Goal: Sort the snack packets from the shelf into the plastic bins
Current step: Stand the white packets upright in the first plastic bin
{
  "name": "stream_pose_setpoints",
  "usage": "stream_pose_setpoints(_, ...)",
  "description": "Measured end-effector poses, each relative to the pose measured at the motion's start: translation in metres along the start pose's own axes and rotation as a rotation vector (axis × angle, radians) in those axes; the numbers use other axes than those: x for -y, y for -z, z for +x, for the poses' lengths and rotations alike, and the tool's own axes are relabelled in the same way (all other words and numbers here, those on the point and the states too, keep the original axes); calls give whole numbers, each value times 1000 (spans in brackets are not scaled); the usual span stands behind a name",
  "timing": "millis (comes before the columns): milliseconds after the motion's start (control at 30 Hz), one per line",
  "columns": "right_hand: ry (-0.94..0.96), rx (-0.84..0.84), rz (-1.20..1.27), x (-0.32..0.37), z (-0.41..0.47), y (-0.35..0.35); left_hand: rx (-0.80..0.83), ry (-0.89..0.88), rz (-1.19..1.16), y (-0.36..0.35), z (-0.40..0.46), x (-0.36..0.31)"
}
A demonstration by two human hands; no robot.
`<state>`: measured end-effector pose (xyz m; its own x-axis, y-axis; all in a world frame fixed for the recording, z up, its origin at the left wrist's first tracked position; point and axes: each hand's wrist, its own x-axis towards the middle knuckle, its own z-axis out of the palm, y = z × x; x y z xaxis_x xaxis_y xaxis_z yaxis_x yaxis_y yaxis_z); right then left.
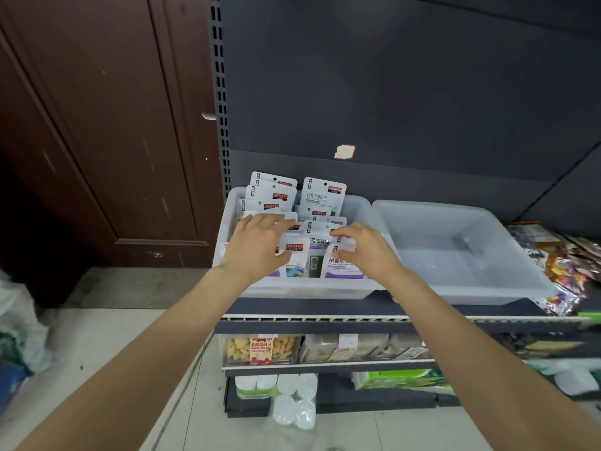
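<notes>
A translucent plastic bin (299, 289) on the shelf's left side holds several white snack packets (322, 196) standing in two rows. My left hand (257, 245) lies over the left row, fingers spread and touching packet tops, thumb against a front packet (297, 255). My right hand (364, 247) hovers over the right row with loosely curled fingers at the top of a front packet (340, 266); whether it pinches it I cannot tell. A second plastic bin (487, 288) to the right holds nothing.
Loose dark and colourful snack packets (559, 255) lie on the shelf right of the bins. Lower shelves carry snack boxes (263, 348) and tissue packs (400, 379). A brown door (97, 125) stands at left, with bags (19, 327) on the floor.
</notes>
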<state>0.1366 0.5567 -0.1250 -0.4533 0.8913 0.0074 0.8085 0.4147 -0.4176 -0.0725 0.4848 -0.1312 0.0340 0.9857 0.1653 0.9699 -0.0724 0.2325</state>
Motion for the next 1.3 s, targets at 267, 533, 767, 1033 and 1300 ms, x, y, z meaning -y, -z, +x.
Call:
stream_pose_setpoints(267,-68,-338,132,-29,-35,34,-131,13,-153,5,14,-61)
stream_pose_setpoints(533,-205,-428,35,-124,-100,83,-138,-85,-357,-21,47,-199)
stream_pose_setpoints(767,-382,-331,-62,-266,-183,150,166,-297,-222,-73,84,-372)
stream_pose_setpoints(1033,-589,-370,-73,-423,-275,221,208,-419,-298,-123,118,-561)
stream_pose_setpoints(1300,-742,-484,4,-562,-309,286,266,-545,-512,-176,195,-723)
